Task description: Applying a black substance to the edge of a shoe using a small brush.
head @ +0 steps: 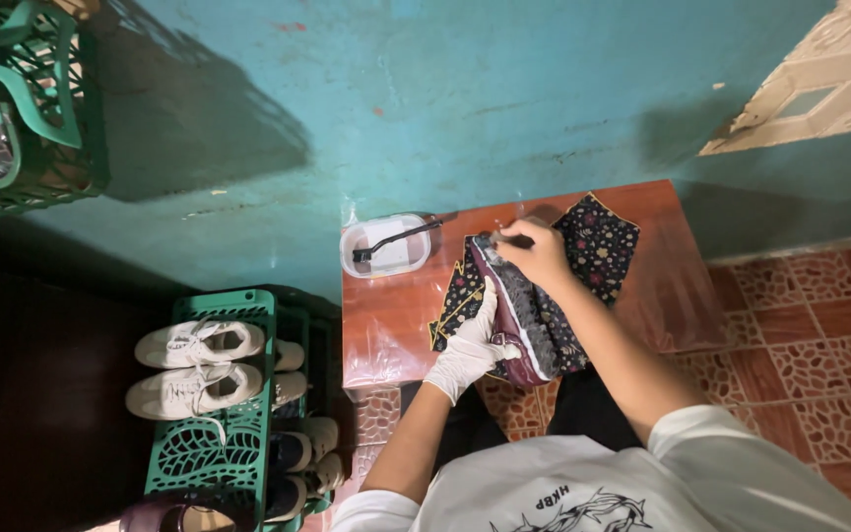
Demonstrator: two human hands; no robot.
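Teal wall backs a brown worktop (396, 325). On it, my gloved left hand (470, 350) grips a maroon shoe (519, 325); my bare right hand (537, 251) pinches something small at its toe. Beside the shoe, the water tub (386, 244) could tip if knocked.

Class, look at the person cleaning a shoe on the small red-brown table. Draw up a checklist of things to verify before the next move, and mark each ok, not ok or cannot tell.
1. Shoe steadied: the gloved left hand grips its side. Ok.
2. Cloth under the shoe: the dark patterned cloth lies beneath it on the table. Ok.
3. Right hand working at the shoe's far end: it is bare and pressed there; what its fingers hold is too small to make out. Cannot tell.
4. Brush within reach: it rests across the clear tub at the table's far left corner. Ok.
5. What is in the tub: cannot tell.
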